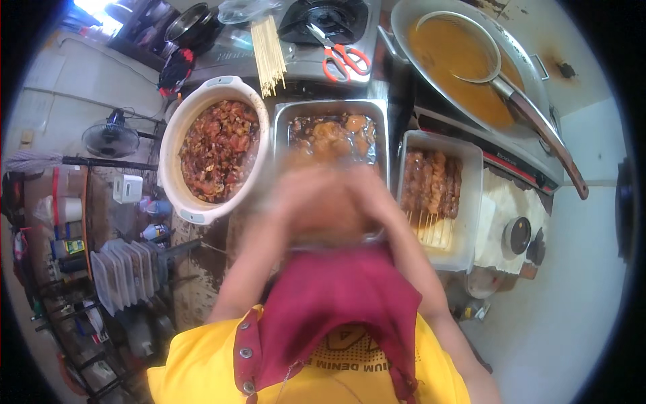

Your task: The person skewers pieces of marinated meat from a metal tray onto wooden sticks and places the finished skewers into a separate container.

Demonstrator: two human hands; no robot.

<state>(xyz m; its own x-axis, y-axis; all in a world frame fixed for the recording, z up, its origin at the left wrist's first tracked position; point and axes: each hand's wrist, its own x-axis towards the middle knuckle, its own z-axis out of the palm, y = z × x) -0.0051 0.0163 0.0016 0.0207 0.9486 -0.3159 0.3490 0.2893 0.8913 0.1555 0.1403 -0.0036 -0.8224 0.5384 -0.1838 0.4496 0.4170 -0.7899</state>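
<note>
Both my hands are blurred over the near half of a rectangular metal tray (382, 113) of marinated meat pieces (335, 134). My left hand (300, 184) comes in from the left side of the picture and my right hand (363, 182) from the right; what they hold, if anything, is not clear. At the left stands an oval white tub (169, 151) of dark marinated meat chunks (222, 149). On the right, a translucent plastic container (467, 242) holds a row of skewered meat (434, 182), sticks towards me. Beyond the tray lie a bundle of bamboo skewers (268, 53) and red-handled scissors (348, 58).
A gas stove (222, 65) with a burner (328, 20) stands at the back. At upper right, a large wok (535, 96) of brown liquid holds a long-handled strainer (542, 121) on a second stove (527, 171). A small round cup (518, 236) sits right of the container.
</note>
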